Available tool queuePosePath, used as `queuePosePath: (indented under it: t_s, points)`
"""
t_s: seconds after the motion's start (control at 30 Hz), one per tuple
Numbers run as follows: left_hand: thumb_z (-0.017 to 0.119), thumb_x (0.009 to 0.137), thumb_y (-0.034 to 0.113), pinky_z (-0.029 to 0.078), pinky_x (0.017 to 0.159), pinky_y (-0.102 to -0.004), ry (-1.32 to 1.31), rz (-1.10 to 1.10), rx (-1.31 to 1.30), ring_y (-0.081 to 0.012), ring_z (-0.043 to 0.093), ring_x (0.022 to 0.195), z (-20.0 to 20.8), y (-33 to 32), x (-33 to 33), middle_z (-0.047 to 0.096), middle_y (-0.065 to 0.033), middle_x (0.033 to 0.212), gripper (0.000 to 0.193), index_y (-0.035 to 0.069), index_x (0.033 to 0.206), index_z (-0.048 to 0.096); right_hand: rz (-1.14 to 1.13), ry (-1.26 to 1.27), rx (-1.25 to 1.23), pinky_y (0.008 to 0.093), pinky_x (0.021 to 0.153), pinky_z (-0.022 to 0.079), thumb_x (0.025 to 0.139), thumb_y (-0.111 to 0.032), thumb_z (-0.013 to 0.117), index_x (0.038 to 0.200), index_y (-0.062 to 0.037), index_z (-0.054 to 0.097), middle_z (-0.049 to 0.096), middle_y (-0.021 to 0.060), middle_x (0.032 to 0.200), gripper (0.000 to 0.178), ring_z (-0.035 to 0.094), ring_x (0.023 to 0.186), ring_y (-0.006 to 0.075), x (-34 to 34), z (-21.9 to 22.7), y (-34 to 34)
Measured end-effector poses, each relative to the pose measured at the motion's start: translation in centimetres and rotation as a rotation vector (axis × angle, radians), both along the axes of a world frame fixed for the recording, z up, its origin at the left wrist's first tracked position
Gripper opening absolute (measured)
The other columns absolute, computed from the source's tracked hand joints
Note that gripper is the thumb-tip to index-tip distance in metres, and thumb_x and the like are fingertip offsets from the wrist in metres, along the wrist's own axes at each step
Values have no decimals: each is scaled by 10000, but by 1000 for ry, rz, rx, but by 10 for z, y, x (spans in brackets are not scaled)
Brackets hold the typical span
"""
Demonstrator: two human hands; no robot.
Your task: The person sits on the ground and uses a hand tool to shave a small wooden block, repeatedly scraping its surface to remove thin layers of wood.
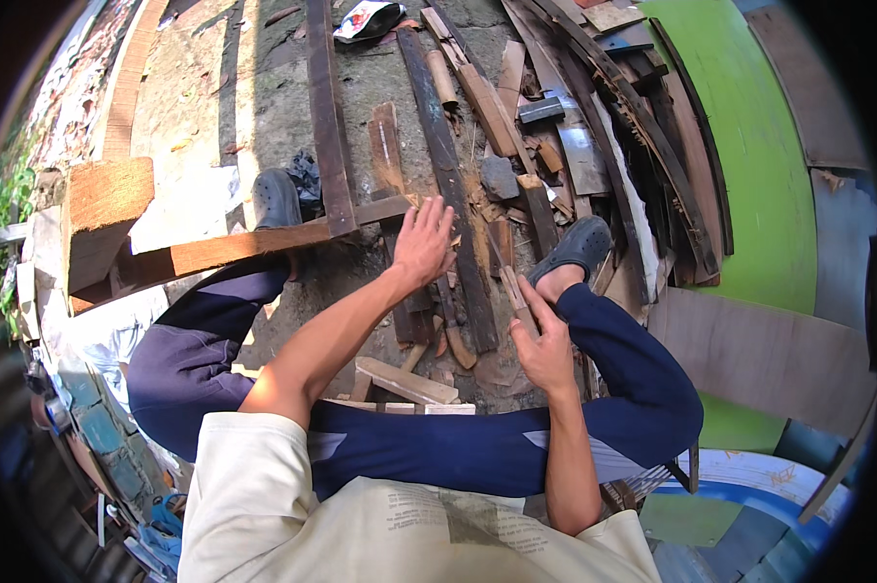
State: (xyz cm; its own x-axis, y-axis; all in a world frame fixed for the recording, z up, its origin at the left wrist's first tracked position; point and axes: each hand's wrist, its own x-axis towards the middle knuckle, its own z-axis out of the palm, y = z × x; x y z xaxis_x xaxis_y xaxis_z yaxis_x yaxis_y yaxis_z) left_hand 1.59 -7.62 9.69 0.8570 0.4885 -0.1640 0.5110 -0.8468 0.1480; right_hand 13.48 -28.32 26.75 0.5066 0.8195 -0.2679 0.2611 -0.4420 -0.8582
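My left hand (424, 243) lies with fingers stretched out at the right end of a long wooden beam (235, 250). A dark upright board (330, 126) meets this beam and runs away from me. In my right hand (545, 352), the fingers are wrapped round a wooden-handled tool (515, 296) with a narrow blade, its tip pointing away from me. Whether it is a chisel or a knife I cannot tell. Between my hands lies a long dark plank (448, 175) on the ground. A curved wooden handle (461, 347) rests near its closer end.
Scrap wood (487, 107), a grey stone (500, 179) and a metal sheet (582, 155) lie ahead. Long boards (642, 126) stack beside a green panel (749, 146) at right. Thick timber (113, 194) stands at left. Short wood pieces (406, 381) lie before my lap.
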Motion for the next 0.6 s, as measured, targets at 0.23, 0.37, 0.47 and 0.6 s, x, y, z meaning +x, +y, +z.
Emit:
queuePosePath:
  t_s: [0.23, 0.37, 0.47, 0.6]
  points:
    - [677, 919, 466, 217, 1247, -561, 120, 110, 59, -315, 310, 1539, -14, 73, -60, 354, -159, 1637, 925, 19, 1613, 260, -6, 9, -21, 356, 916, 551, 971, -172, 647, 1325, -6, 678, 743, 270, 1124, 393, 740, 1078, 338, -14, -10, 2]
    - [673, 833, 727, 219, 1225, -594, 520, 375, 128, -353, 321, 1527, 1, 103, -67, 330, -230, 1634, 1188, 5, 1635, 175, 7, -1, -118, 339, 957, 534, 984, -169, 654, 1302, 18, 688, 753, 250, 1142, 370, 737, 1102, 279, -23, -7, 8]
    - [617, 760, 884, 336, 1162, -569, 679, 550, -131, -360, 507, 1397, 6, 119, -63, 487, -263, 1522, 1388, -16, 1645, 39, -4, 26, -175, 344, 958, 535, 982, -165, 654, 1295, 13, 695, 753, 249, 1140, 362, 737, 1109, 282, -21, -1, 10]
    - [497, 727, 987, 588, 854, -432, 614, 554, -298, -346, 762, 936, -25, 129, -94, 742, -257, 1091, 1508, -73, 1609, -113, 32, 4, -226, 364, 948, 546, 977, -167, 659, 1284, 0, 707, 751, 251, 1139, 353, 742, 1098, 308, -16, 19, 17]
